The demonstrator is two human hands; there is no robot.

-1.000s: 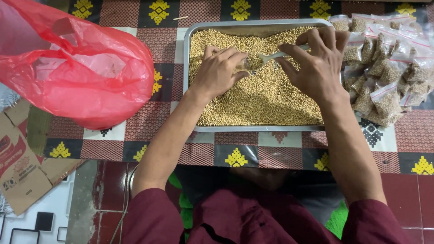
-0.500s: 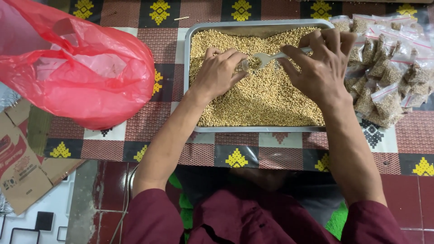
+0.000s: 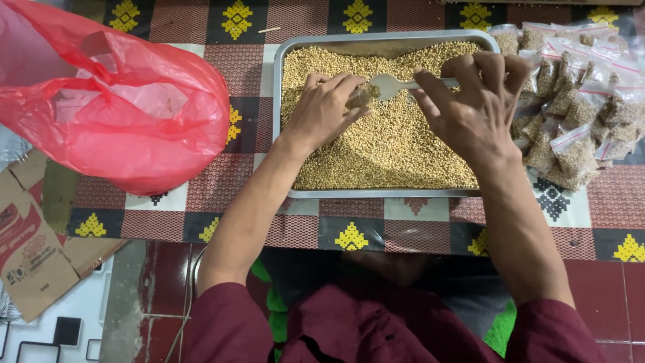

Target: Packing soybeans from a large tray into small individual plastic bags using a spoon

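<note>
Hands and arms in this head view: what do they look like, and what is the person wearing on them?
Both are bare: the left hand and right hand show no gloves, rings or watch. The forearms are uncovered too. Dark maroon sleeves are pushed up to about the elbows, on a garment of the same colour.

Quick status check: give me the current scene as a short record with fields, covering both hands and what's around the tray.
left hand: over the grains, pinching a small clear plastic bag
right hand: holding a white plastic spoon aimed at the bag
tray: rectangular metal tray full of small tan grains
right of tray: pile of filled clear packets
left of tray: red plastic bag
surface: patterned tablecloth
</note>
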